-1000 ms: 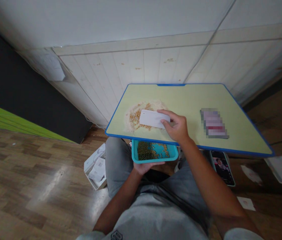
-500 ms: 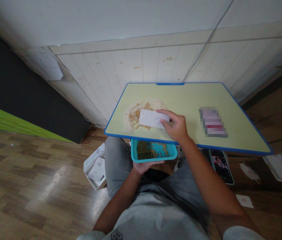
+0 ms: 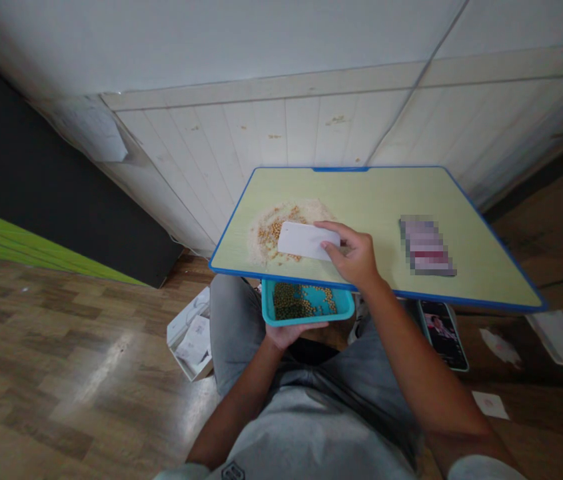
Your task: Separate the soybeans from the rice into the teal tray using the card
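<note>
My right hand (image 3: 354, 252) pinches one end of a flat white scraper (image 3: 306, 240), which has a small hole near its far end. The scraper is over yellow soybeans (image 3: 275, 229) that lie on the left part of the table, ringed by pale grains (image 3: 311, 205). I cannot tell whether the scraper touches the tabletop. Below the table's front edge, my left hand (image 3: 286, 333) grips a turquoise tray (image 3: 308, 321) from underneath, its fingers partly hidden. Inside the tray are green beans (image 3: 288, 300) on the left and loose yellow beans (image 3: 328, 300) towards the right.
The light green table (image 3: 371, 200) has a blue rim and stands against a white panelled wall (image 3: 241, 133). A pixelated flat object (image 3: 427, 245) lies on its right side. A phone (image 3: 442, 333) is lower right; an open white box (image 3: 194, 340) sits on the floor at left.
Almost nothing differs. The whole view has shifted very slightly; both hands keep their holds on the scraper and the tray.
</note>
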{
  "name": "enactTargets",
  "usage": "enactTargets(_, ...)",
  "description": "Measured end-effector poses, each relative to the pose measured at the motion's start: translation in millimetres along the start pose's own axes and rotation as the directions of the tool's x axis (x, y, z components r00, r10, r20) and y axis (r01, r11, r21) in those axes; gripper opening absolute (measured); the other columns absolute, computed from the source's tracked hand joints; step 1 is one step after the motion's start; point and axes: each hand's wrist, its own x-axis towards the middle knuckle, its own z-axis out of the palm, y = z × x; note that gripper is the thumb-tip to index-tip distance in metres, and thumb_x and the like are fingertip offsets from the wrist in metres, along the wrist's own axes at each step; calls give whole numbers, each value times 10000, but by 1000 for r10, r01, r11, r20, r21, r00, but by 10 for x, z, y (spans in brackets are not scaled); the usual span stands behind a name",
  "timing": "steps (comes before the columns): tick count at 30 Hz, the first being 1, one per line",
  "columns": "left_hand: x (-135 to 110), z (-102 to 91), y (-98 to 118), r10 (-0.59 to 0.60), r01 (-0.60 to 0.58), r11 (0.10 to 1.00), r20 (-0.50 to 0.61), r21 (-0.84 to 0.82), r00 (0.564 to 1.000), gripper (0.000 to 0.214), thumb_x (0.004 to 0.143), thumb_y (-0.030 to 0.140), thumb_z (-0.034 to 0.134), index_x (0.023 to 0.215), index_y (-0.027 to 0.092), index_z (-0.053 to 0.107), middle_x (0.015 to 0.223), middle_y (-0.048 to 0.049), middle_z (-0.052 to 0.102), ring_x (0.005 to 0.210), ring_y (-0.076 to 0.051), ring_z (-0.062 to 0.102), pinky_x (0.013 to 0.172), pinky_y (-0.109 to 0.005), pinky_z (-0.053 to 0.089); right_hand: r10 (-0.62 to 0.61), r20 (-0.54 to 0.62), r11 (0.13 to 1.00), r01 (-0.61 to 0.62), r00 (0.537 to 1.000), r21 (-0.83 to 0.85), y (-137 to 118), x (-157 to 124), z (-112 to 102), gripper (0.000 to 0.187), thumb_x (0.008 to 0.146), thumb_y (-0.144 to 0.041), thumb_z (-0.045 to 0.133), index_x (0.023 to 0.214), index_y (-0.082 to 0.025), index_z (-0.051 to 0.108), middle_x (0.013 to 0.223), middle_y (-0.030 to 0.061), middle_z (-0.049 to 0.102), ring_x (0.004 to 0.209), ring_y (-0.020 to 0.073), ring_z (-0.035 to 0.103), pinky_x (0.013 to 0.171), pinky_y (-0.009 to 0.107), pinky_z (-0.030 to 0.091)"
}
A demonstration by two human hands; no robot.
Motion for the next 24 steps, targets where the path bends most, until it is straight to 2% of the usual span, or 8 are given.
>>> enactTargets(8, 14, 34, 3, -14, 14, 1000, 14, -2, 1000, 903, 1031, 801, 82, 1650, 338, 547, 1885, -69, 187, 1739, -479, 2, 1265, -871, -69, -9, 12, 1000, 9, 1000, 7, -4, -13, -1, 409, 906, -204, 682, 1278, -280, 834, 1265, 38, 860, 1086, 268, 827, 818, 384, 672)
enactTargets(13, 10, 31, 3, -10, 10, 1000, 18, 1, 1000, 908, 1028, 810, 95, 1625, 329, 584, 1883, -80, 196, 1736, -490, 17, 1265, -873, -67, -37, -26, 999, 38, 999, 17, 6, -11, -8, 412, 916, -182, 678, 1281, -292, 835, 1274, 33, 857, 1095, 271, 825, 893, 421, 677)
enactTargets(17, 12, 34, 4, -4, 4, 1000, 22, -1, 1000, 877, 1045, 787, 118, 1615, 323, 595, 1888, -74, 169, 1734, -494, 25, 1265, -874, -56, -20, 24, 1000, 20, 1000, 24, 1, -18, -9, 425, 906, -178, 687, 1290, -289, 832, 1265, 33, 860, 1064, 269, 825, 854, 410, 676)
enactTargets(24, 18, 31, 7, -5, 5, 1000, 41, -4, 999, 901, 1033, 808, 97, 1670, 331, 520, 1890, -76, 140, 1736, -487, -22, 1263, -875, -92, -20, 41, 999, 19, 999, 31, 2, -29, -9, 399, 915, -184, 684, 1273, -276, 833, 1269, 36, 858, 1106, 262, 820, 914, 413, 677)
